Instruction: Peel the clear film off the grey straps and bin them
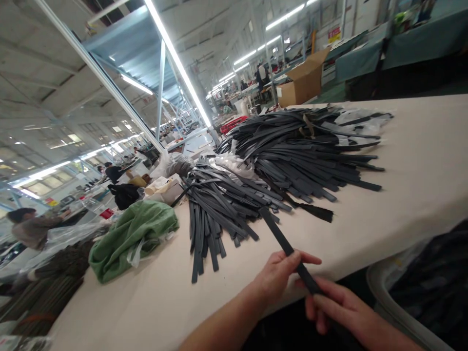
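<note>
A long, flat dark grey strap (278,235) runs diagonally between my two hands at the table's front edge. My left hand (275,274) pinches it near the middle, thumb on top and one finger stretched past it. Lower down, my right hand (334,304) grips the same strap with thumb and fingers. Its upper end reaches over the table toward a loose pile of similar straps (219,204). Behind that pile lies a larger heap of straps (292,151). The strap's lower end is hidden beyond my right hand.
A crumpled green cloth (135,239) lies on the pale table (153,302) at left. A plastic bin (382,297) with dark material stands at lower right. Bundled dark strips (47,292) lie far left, near a seated person (31,226). An open cardboard box (303,80) stands behind the table.
</note>
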Demonstrator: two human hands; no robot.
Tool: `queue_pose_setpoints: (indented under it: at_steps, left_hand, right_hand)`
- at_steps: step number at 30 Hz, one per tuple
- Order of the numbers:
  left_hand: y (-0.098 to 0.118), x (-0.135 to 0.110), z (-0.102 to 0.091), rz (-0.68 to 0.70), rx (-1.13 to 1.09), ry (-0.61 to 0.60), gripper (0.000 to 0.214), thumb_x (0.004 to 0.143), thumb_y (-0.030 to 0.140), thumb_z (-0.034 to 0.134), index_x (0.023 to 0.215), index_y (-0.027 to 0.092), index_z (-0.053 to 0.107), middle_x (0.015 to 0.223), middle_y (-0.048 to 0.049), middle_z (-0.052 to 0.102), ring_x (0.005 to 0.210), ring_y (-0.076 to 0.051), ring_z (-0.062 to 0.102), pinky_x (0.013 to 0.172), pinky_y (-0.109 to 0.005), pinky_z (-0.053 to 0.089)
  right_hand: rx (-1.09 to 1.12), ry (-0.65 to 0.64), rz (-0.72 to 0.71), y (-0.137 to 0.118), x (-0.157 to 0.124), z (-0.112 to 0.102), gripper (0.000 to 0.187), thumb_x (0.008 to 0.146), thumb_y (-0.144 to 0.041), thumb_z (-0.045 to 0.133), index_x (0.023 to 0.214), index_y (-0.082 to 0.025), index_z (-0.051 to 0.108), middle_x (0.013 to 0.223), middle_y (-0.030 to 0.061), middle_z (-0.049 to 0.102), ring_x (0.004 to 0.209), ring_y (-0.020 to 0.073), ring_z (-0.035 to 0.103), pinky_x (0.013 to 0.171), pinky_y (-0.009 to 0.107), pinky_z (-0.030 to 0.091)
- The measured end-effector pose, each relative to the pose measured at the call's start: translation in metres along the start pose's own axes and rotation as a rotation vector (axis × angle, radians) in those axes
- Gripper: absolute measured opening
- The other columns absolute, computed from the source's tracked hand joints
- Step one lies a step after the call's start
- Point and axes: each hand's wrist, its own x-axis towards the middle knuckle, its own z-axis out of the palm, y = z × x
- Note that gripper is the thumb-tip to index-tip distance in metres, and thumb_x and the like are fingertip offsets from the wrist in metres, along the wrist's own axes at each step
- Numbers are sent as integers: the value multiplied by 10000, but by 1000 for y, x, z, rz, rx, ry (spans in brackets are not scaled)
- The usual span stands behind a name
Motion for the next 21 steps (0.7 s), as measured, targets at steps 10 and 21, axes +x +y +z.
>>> queue_pose_setpoints:
  at_steps: [10,21]
  left_hand:
    - [115,163,-134,89,1148,764,341,908,430,532,1038,162,698,1076,-126,733,1053,-246,656,929,-329,452]
    - [139,248,-198,-198,1369,916,486,732,451,734,1119,157,703,1252,-201,662,1190,-327,599,926,-363,472]
  right_hand:
    - [-203,609,-374,-34,98,-79,387,869,-558,521,920,-187,614,633,-5,601,439,114,496,463,254,433]
    - [-268,630,-371,-21,100,-84,349,904,-514,502,974,-196,627,685,14,645,481,131,549,509,257,480]
